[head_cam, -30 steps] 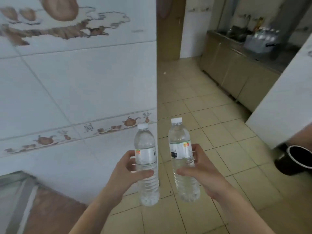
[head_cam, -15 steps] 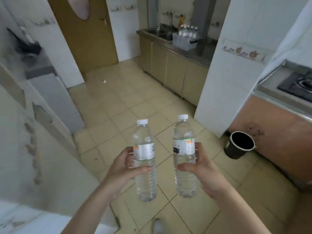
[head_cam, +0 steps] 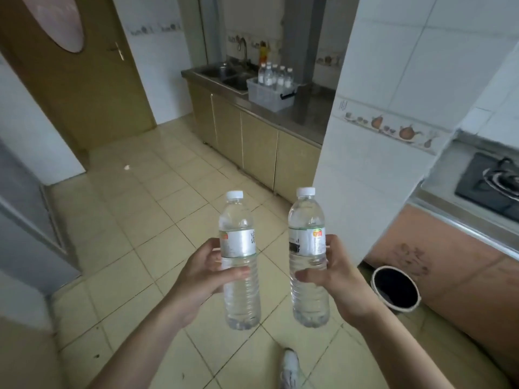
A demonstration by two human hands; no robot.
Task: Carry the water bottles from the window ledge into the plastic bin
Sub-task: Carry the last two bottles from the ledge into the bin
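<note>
Several capped bottles (head_cam: 275,75) stand upright in the plastic bin (head_cam: 269,94) beside the sink (head_cam: 224,75).

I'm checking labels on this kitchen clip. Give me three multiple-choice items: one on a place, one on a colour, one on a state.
1. Where does the plastic bin stand?
A. on the floor
B. on the counter beside the sink
C. on the stove

2. What colour are the caps of the two held bottles?
A. white
B. blue
C. red

3. How is the left bottle held?
A. lying flat
B. upside down
C. upright in the left hand

B: it sits on the counter.
A: the right bottle in the right hand shows it too.
C: cap up.
</note>
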